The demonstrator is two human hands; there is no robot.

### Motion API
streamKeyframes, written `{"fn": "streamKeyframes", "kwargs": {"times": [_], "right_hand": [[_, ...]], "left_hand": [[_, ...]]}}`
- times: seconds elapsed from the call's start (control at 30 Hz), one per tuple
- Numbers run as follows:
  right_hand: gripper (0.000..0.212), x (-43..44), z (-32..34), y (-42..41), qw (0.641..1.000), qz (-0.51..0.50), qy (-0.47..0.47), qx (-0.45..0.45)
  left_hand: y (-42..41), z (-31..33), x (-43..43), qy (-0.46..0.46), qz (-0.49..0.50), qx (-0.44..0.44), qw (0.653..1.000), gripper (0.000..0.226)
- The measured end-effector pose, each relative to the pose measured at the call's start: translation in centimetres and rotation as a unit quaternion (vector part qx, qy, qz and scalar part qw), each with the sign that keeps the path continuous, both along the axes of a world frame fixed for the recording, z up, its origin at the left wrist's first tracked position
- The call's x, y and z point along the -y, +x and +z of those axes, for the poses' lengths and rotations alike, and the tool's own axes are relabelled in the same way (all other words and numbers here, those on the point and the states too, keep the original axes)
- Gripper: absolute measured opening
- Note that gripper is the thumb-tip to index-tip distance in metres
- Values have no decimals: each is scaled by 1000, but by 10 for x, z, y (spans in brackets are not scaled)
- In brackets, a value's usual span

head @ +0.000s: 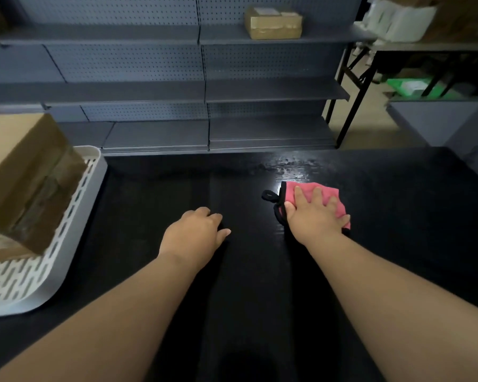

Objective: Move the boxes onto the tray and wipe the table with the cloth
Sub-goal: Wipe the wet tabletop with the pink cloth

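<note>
A large brown cardboard box (31, 183) rests on the white slotted tray (75, 205) at the left edge of the black table (260, 299); a second box seems to lie under it, mostly hidden. My right hand (313, 216) presses flat on a pink cloth with black trim (304, 190) right of the table's middle. A wet, shiny streak (290, 164) shows just beyond the cloth. My left hand (196, 232) rests on the table at the centre with its fingers curled under, holding nothing.
Grey pegboard shelving (177, 92) stands behind the table, with a small taped box (273, 22) on an upper shelf. At the back right are a black-legged table (370, 78) with white packages and a grey bin (436, 117).
</note>
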State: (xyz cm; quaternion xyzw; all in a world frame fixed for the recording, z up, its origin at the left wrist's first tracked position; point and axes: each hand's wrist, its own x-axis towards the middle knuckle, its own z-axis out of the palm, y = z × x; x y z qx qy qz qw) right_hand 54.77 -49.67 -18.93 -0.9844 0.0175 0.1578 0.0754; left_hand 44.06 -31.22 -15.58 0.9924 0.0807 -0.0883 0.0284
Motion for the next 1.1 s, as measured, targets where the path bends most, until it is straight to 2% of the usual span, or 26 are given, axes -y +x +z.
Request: {"fn": "streamKeyframes", "kwargs": {"times": [0.23,0.6,0.73,0.9,1.0,1.1], "right_hand": [[55,-1,0,73,1000,1,-2,5],[55,-34,0,107,1000,-22,-6,-3],[56,-94,-4,89,992,127,7,25],[55,-142,-7,53,953,303,19,22],[56,-104,-11,74,964,262,12,49],[55,-55,-4,102,991,126,-17,51]], "left_hand": [[35,-5,2,3,-8,9,1000,46],[34,-13,-26,-2,30,22,999,42],[28,-13,-34,-7,52,36,998,40],[23,-15,-34,-6,50,40,998,40],[21,-13,-33,-21,46,33,998,41],[15,-9,-37,-19,31,36,999,42]]}}
